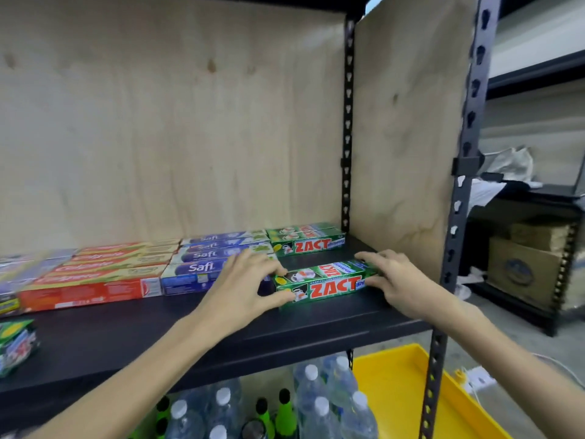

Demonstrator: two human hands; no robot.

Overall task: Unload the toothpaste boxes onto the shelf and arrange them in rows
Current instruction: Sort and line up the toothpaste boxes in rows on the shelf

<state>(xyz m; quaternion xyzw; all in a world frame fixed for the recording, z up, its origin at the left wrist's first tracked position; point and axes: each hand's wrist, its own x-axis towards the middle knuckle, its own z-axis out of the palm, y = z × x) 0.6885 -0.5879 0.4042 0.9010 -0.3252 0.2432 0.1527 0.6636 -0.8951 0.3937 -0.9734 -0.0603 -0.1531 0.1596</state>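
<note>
On the dark shelf (126, 337) lie four red Colgate boxes (95, 274) in a row, four blue Safi boxes (202, 255) beside them, and two green Zact boxes (305, 239) at the back right. Nearer the front lie two more Zact boxes (323, 282) side by side. The left hand (243, 280) grips their left end, fingers and thumb curled around it; the right hand (399, 280) clasps their right end likewise.

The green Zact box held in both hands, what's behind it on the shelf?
Behind the held Zact box, across a bare strip of black shelf, sits a row of Zact boxes against the plywood back panel. How many are in that row is unclear.
</note>
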